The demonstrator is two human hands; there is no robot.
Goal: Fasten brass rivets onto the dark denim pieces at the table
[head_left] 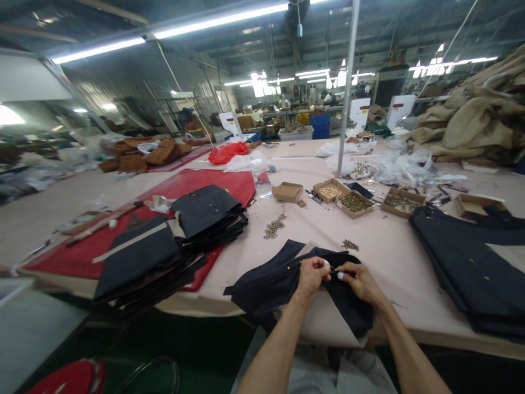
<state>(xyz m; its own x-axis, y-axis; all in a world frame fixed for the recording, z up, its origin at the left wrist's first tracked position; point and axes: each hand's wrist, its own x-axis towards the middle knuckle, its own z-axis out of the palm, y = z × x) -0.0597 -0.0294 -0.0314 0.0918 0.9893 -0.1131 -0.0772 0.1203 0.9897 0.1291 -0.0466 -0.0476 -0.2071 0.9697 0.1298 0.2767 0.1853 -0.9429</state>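
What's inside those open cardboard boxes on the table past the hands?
One box, the box beside it and a wider box hold loose small metal parts, brass-coloured. The leftmost box shows only bare cardboard. The rightmost box hides its bottom behind its wall.

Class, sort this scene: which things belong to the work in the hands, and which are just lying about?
In use: left hand and right hand, both pinching the dark navy fabric piece; small pile of brass fittings; open cardboard boxes of brass fittings.
Lying about: red plastic bag; clear plastic bottle; heap of tan cloth.
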